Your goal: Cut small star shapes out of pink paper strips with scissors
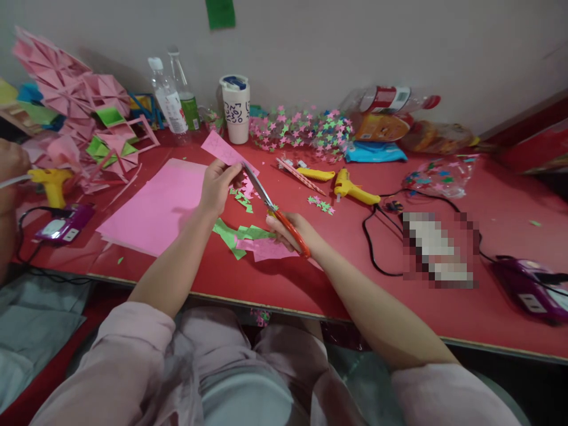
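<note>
My left hand (217, 184) pinches a narrow strip of pink paper (222, 149) above the red table. In my right hand (295, 231) is a pair of orange-handled scissors (290, 228), its blades pointing up and left to the strip near my left fingertips. Whether the blades touch the paper I cannot tell. Small pink and green cuttings (242, 200) lie under the blades. Green paper scraps (237, 236) and a pink scrap (268, 248) rest below my hands. A stack of pink sheets (155, 204) lies left, partly behind my left forearm.
A yellow glue gun (355, 188) with a black cord, a yellow cutter (316, 174) and small paper stars (322, 205) lie right. Behind stand a white tumbler (235, 109) and plastic bottles (168, 100). At far left, another person's hand (13, 163) is near a second glue gun (51, 183).
</note>
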Available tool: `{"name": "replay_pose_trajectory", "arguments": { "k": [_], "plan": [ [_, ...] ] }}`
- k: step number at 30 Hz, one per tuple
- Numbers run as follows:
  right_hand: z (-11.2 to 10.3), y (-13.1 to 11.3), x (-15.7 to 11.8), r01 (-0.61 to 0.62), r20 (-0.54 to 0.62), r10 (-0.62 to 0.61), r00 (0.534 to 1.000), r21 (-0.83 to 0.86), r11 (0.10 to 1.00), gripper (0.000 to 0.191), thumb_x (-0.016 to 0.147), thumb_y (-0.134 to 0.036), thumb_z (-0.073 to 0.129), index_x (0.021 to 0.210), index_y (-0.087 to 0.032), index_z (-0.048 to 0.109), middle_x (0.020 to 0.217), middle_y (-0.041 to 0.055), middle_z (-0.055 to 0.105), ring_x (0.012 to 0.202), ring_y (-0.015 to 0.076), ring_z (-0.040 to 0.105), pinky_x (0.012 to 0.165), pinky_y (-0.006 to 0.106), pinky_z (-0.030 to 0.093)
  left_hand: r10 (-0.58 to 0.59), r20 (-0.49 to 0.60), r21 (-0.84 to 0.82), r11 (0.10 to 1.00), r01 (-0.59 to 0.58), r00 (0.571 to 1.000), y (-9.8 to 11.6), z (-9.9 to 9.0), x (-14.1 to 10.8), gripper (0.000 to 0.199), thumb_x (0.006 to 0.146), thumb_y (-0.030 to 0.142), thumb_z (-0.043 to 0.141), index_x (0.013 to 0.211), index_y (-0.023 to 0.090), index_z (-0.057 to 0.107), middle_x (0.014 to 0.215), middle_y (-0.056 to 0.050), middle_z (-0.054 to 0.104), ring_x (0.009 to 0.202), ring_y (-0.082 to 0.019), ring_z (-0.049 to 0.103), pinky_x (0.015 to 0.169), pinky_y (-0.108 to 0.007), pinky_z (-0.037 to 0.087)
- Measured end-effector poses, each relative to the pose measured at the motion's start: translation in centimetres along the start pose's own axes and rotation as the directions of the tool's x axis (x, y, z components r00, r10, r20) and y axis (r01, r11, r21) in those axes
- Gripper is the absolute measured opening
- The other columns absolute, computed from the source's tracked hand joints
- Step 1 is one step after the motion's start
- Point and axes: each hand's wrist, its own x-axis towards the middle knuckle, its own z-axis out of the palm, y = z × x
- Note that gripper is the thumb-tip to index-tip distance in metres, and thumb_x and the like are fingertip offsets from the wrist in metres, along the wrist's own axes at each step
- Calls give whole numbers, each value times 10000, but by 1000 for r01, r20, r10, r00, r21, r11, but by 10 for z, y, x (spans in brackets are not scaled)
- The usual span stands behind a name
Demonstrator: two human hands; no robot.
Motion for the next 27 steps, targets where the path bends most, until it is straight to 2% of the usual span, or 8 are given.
{"name": "replay_pose_trajectory", "arguments": {
  "k": [10, 16, 27],
  "plan": [
    [-3, 3, 1, 29, 15, -29, 999, -15, 999, 405, 788, -534, 581, 632, -180, 460, 448, -61, 419, 369, 54, 400, 485, 234, 458, -22, 11, -13, 1000, 22, 1000, -1, 0, 1, 115, 737, 233, 619, 660, 183, 550, 518, 49, 538, 451, -40, 476, 448, -178, 365],
    [-3, 5, 4, -11, -11, 11, 1000, 1, 1000, 417, 767, -532, 622, 610, -194, 437, 415, -56, 406, 360, 72, 414, 418, 225, 423, 9, 13, 23, 1000, -9, 1000, -2, 0, 0, 137, 741, 220, 619, 633, 183, 542, 496, 51, 535, 424, -41, 465, 440, -186, 361],
    [-3, 5, 4, -20, 11, 20, 1000, 1, 1000, 419, 790, -546, 594, 637, -184, 450, 408, -61, 412, 346, 61, 414, 397, 201, 414, -32, 31, 5, 999, 32, 999, -1, 0, 0, 93, 723, 175, 587, 639, 170, 548, 481, 55, 538, 403, -36, 466, 423, -177, 350]
  ]
}}
